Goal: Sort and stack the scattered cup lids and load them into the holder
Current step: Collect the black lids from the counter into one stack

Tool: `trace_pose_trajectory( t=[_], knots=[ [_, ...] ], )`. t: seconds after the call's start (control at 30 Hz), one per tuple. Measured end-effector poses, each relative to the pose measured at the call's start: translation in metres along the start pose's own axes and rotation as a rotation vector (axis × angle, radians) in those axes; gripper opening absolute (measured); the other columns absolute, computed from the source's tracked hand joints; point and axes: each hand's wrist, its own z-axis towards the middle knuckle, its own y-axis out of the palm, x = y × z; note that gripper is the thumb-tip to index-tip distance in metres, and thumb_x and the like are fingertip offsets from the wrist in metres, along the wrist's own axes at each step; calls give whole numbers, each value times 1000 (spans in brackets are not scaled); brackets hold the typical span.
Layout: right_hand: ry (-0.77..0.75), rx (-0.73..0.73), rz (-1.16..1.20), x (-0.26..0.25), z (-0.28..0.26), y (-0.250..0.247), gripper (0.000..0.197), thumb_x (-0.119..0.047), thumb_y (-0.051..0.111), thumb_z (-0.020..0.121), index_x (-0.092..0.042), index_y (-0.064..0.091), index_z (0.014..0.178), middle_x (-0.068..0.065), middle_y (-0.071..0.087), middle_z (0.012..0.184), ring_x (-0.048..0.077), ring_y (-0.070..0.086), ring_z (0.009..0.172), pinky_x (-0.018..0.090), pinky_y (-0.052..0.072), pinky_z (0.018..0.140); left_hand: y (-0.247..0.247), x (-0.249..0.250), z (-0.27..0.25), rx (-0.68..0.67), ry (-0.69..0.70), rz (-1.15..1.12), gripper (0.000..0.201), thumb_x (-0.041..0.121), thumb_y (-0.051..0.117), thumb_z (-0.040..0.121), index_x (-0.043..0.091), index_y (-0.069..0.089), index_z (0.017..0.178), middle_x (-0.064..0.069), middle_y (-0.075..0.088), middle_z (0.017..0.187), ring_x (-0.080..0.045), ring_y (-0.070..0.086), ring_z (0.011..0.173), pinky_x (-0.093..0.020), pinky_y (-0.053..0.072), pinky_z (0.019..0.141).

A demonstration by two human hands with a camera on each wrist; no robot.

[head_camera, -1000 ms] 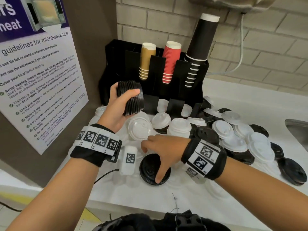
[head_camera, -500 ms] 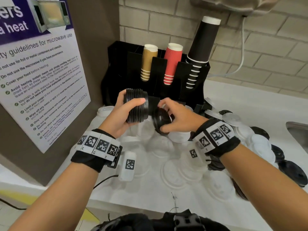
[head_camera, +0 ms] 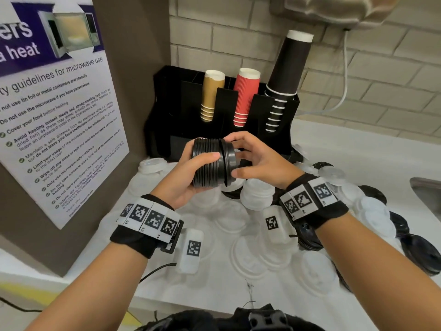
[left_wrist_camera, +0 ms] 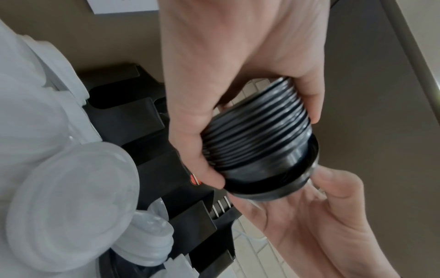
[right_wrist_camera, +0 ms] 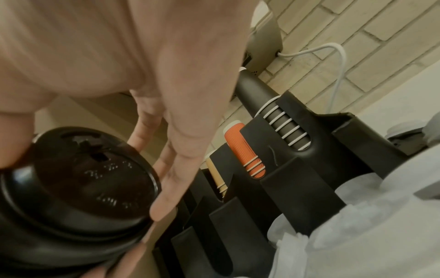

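Observation:
My left hand (head_camera: 202, 168) grips a sideways stack of black lids (head_camera: 206, 146) above the counter, thumb across its front. My right hand (head_camera: 232, 156) holds one more black lid (head_camera: 228, 163) by its rim between thumb and fingers, set against the stack's right end. The left wrist view shows the stack (left_wrist_camera: 257, 127) with that lid (left_wrist_camera: 273, 184) at its end and my right palm behind it. In the right wrist view the lid's top (right_wrist_camera: 90, 178) faces the camera. The black holder (head_camera: 167, 111) stands just behind my hands.
Tan cups (head_camera: 211, 96), red cups (head_camera: 245, 96) and tall black cups (head_camera: 286, 75) fill the holder's rear slots. White lids (head_camera: 257, 194) and black lids (head_camera: 420, 254) lie scattered over the counter, mostly right. A poster panel (head_camera: 59, 115) walls the left; a sink (head_camera: 429, 194) is at right.
My right hand picked a black lid off the counter, lifted it and brought it against the end of the stack. My left hand tilted the stack toward it.

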Motion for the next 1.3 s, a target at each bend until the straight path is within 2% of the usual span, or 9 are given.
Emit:
trace_pose_trajectory(
  t=[0.3, 0.63, 0.73, 0.83, 0.93, 1.03, 1.13, 1.2, 1.3],
  knots=[
    [-56, 74, 35, -5, 2, 6, 58, 6, 72, 78, -12, 46, 127, 6, 54, 122, 18, 57, 113, 30, 51, 94, 12, 6, 3, 15, 64, -65, 50, 31, 73, 74, 31, 52, 120, -6, 58, 125, -21, 70, 100, -39, 57, 70],
    [17, 23, 44, -16, 16, -3, 54, -15, 66, 88, -20, 42, 137, 3, 57, 127, 14, 57, 118, 32, 50, 97, 12, 13, 8, 54, 132, -92, 60, 32, 81, 62, 34, 53, 116, -9, 58, 126, -27, 66, 106, -42, 57, 72],
    [273, -36, -367, -11, 29, -10, 39, -24, 52, 98, -14, 44, 134, 7, 61, 123, 13, 59, 104, 19, 47, 80, 5, 21, 6, 140, 178, -123, 55, 27, 75, 69, 31, 49, 118, -9, 56, 127, -24, 65, 106, -41, 57, 72],
    [544, -253, -902, 2, 42, -10, 38, -11, 42, 100, -5, 40, 137, 16, 55, 122, 25, 53, 102, 30, 43, 84, -4, 27, 1, 159, 185, -134, 54, 25, 72, 72, 32, 48, 120, -9, 53, 133, -26, 61, 114, -42, 58, 75],
    [693, -384, -1077, 10, 50, -1, 54, -2, 41, 97, -6, 22, 147, 17, 53, 111, 28, 49, 98, 32, 43, 82, -9, 29, -5, 162, 192, -133, 54, 24, 71, 72, 31, 48, 121, -10, 51, 136, -28, 59, 118, -43, 58, 76],
    [665, -471, -1102, 15, 59, 3, 53, -1, 39, 99, -4, 18, 148, 8, 47, 95, 16, 44, 75, 14, 41, 58, -12, 28, -9, 170, 197, -130, 54, 24, 71, 73, 30, 48, 122, -11, 50, 137, -29, 57, 119, -42, 57, 76],
    [541, -330, -976, 18, 62, 4, 44, -9, 42, 100, -8, 35, 143, 12, 51, 133, 16, 45, 94, 20, 43, 82, -16, 28, -11, 182, 199, -124, 57, 25, 71, 73, 30, 47, 124, -9, 50, 137, -29, 57, 120, -43, 57, 78],
    [484, -210, -872, 21, 63, 3, 41, -13, 44, 99, -11, 42, 140, 11, 50, 138, 22, 51, 113, 31, 38, 99, -17, 28, -12, 192, 198, -125, 56, 25, 71, 72, 31, 48, 123, -8, 51, 136, -29, 57, 119, -43, 57, 78],
    [607, -291, -978, 27, 67, 3, 58, -19, 55, 93, -8, 32, 145, 13, 51, 135, 25, 54, 114, 32, 45, 92, -19, 28, -11, 199, 196, -122, 56, 26, 73, 72, 32, 48, 122, -8, 52, 135, -29, 58, 118, -43, 57, 79]
  ],
)
